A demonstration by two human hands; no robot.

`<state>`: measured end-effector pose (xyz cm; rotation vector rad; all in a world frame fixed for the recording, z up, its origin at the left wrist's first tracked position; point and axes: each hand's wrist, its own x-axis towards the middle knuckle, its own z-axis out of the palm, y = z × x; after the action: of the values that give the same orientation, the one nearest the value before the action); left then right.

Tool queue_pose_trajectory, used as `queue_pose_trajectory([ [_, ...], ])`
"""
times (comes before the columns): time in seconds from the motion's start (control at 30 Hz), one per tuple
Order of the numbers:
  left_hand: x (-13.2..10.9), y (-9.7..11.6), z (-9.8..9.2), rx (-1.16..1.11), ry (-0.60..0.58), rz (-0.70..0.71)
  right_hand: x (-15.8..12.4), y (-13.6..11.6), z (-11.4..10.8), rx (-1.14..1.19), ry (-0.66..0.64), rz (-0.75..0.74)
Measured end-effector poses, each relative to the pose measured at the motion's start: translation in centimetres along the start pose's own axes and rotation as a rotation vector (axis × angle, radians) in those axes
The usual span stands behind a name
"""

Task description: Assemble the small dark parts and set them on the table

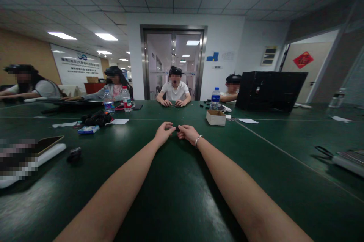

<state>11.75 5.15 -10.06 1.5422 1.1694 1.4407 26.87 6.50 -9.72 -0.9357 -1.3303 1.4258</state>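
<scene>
Both my arms reach forward over a dark green table (182,181). My left hand (163,132) and my right hand (187,132) meet at the table's middle, fingertips pinched together on a small dark object (176,128) that I cannot make out. A thin bracelet (198,140) circles my right wrist. A small open cardboard box (215,117) stands just beyond my right hand.
Several people sit at the far and left sides. Water bottles (215,99) (126,99), a black laptop (269,91), a dark pile of small parts (96,118), papers (119,121), a phone (48,142) and scissors (324,152) lie on the table.
</scene>
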Motion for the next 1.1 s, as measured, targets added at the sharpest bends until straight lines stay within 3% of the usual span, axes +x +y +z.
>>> queue_pose_trajectory([
  [0.07, -0.03, 0.1, 0.13, -0.05, -0.011, -0.135, 0.09, 0.09, -0.05, -0.006, 0.003, -0.003],
  [0.13, -0.08, 0.18, 0.13, -0.057, -0.026, -0.179, 0.14, 0.12, -0.08, -0.004, 0.009, 0.0],
  [0.3, -0.14, 0.08, -0.03, -0.021, -0.046, -0.049, 0.07, -0.05, 0.02, 0.0, 0.02, 0.011],
  [0.47, 0.01, -0.21, -0.13, -0.051, -0.026, -0.1, -0.22, -0.3, 0.23, -0.012, 0.022, 0.017],
  [0.63, -0.12, -0.03, -0.4, 0.049, -0.034, 0.039, -0.32, -0.41, 0.3, -0.008, 0.033, 0.02],
  [0.87, -0.16, 0.15, 0.03, -0.116, -0.022, -0.127, -0.14, -0.19, 0.21, -0.019, 0.024, 0.011],
  [1.1, -0.48, 0.52, -0.33, 0.0, -0.028, 0.034, -0.04, -0.19, 0.14, -0.009, 0.022, 0.009],
])
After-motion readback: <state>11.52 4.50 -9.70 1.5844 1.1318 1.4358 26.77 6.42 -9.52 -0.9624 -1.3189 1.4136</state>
